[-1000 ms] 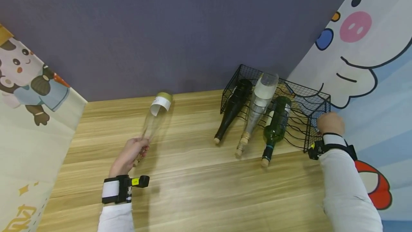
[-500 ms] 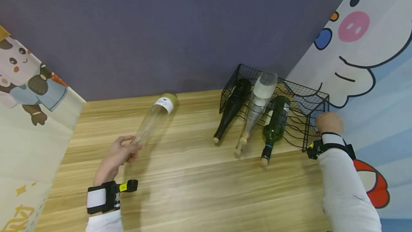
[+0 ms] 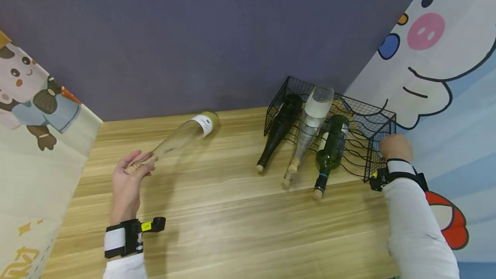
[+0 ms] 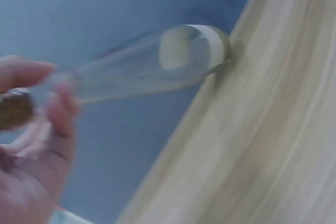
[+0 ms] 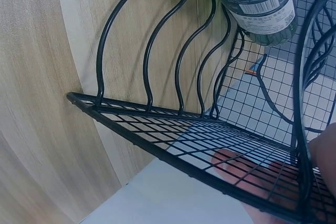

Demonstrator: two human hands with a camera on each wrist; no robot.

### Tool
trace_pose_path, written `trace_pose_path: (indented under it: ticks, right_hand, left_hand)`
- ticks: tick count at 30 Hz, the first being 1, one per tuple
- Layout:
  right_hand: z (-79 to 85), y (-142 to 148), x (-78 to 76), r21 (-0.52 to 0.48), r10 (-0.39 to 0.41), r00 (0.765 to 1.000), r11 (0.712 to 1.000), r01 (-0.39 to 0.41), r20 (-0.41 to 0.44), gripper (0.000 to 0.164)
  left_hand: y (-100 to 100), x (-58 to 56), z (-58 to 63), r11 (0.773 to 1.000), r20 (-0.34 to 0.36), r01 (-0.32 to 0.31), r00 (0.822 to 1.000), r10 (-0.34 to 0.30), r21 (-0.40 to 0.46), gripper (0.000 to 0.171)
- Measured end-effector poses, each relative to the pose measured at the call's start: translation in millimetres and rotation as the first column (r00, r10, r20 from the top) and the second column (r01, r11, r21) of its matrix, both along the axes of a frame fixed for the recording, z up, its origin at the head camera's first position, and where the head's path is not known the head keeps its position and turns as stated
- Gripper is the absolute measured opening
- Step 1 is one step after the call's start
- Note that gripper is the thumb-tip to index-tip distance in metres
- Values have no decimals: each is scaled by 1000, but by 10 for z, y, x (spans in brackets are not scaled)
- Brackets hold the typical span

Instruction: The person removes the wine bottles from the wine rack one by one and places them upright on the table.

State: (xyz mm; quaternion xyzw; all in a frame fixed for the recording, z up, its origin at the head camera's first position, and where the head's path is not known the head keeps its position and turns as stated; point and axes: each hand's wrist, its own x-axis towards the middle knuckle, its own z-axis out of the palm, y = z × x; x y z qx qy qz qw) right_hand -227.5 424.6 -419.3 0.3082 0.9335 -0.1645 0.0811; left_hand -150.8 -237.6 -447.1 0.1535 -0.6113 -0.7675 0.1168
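My surface is just a light wood-grain top (image 3: 240,227), black wire rack (image 3: 373,158) sitting toward the back right. Can't tell if the clear bottle (image 3: 178,139) I'm tilting touches the wood too.

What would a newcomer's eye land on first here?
Probably the black wire wine rack right of centre in the head view, with corked bottles lying in it and the right hand gripping its end. Then the white-labelled clear bottle at left, its neck held by the left hand.
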Motion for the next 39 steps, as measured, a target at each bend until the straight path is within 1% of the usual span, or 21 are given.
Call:
trace_pose_path:
  ticks: [1,2,3,5,9,11,12,14,16,19,20,21,22,23,24,25,26,29,33,36,39]
  right_hand:
    - [0,-1,5,0,5,1000,1000,-5,-5,52]
    - [-2,-2,10,2,8,1000,1000,-8,-9,51]
    - [-4,-2,14,4,13,1000,1000,-13,-13,50]
    - [-10,-3,24,7,22,999,1000,-21,-26,49]
    - [-28,9,36,13,35,999,999,-34,-39,49]
    - [-37,21,44,14,40,998,999,-39,-40,50]
    - [-42,30,45,16,45,998,999,-45,-39,51]
    - [-50,43,49,17,53,998,998,-53,-34,52]
    - [-53,47,48,16,54,998,998,-54,-25,52]
    - [-48,40,42,20,52,999,998,-51,-18,53]
    - [-43,34,40,22,52,999,998,-52,-16,53]
    - [-36,26,38,26,52,999,998,-51,-14,54]
    - [-31,20,36,27,50,999,998,-50,-14,54]
    - [-27,14,35,29,50,999,998,-50,-13,55]
    - [-24,8,34,32,50,999,998,-50,-12,55]
    - [-22,4,32,35,52,999,998,-51,-9,55]
    - [-19,0,32,36,54,999,998,-53,-8,55]
    - [-15,-3,35,38,60,998,998,-59,-11,55]
    - [-1,1,37,29,58,998,998,-58,-3,55]
    - [7,5,30,23,52,999,998,-52,3,55]
    - [12,6,20,25,51,999,998,-51,0,54]
  left_hand:
    - [11,-28,-25,997,-42,-35,998,38,69,41]
    - [23,-56,-51,989,-85,-60,994,72,136,40]
    - [34,-83,-78,977,-127,-76,987,103,201,37]
    - [57,-135,-124,944,-208,-85,965,157,319,31]
    - [103,-235,-168,893,-323,-70,917,233,444,15]
    - [131,-276,-168,883,-359,-47,903,238,466,12]
    - [146,-293,-163,883,-371,-34,899,231,467,14]
    - [173,-316,-154,865,-390,30,900,195,502,18]
    - [199,-324,-149,830,-382,93,912,151,550,22]
    - [233,-322,-161,788,-362,165,929,77,593,12]
    - [244,-321,-169,789,-349,168,935,62,591,12]
    - [254,-319,-177,793,-338,163,939,58,587,16]
    - [265,-316,-185,802,-332,158,942,53,576,22]
    - [272,-317,-194,812,-325,145,944,57,565,28]
    - [278,-316,-206,816,-321,131,944,69,562,33]
    - [283,-318,-220,817,-324,120,942,85,564,36]
    - [289,-317,-232,824,-328,106,939,101,557,36]
    - [307,-311,-277,822,-363,100,922,136,561,35]
    - [346,-301,-318,838,-425,114,893,149,533,34]
    - [376,-305,-327,861,-463,122,875,141,493,34]
    - [403,-311,-319,891,-487,122,865,120,437,34]
